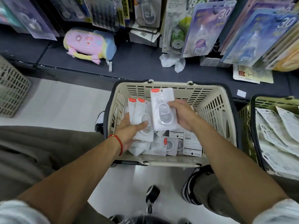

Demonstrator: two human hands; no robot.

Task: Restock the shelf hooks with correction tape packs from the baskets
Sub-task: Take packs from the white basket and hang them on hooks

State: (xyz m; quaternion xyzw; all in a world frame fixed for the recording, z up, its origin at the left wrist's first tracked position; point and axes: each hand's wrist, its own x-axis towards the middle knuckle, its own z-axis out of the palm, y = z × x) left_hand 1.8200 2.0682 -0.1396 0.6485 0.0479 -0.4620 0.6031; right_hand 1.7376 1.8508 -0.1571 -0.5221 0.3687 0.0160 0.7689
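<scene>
Both hands work over the cream basket [215,101] that sits on the floor just in front of the low dark shelf [137,62]. The left hand [129,128] is inside the basket near its left wall, thumb pressed across the front of a small stack of correction tape packs [140,113] with the fingers curled behind, so the packs stay squared up and fanned with their red header strips pointing away from the person, toward the shelf. The right hand [182,115] is just to the right of that stack, gripping a single pack [161,109] by its right edge and holding it upright beside the others; it looks as if this pack is being added to the stack so that several can be carried to the hooks in one go, headers aligned for the hook holes. More loose packs [169,144] lie jumbled on the basket bottom, toward its near wall. To the right of the basket stands a second basket [254,110] holding flat printed packs. Beyond the basket, above the shelf, carded goods [208,28] hang from the hooks. Judging from the supply left, the restocking is far from finished.
</scene>
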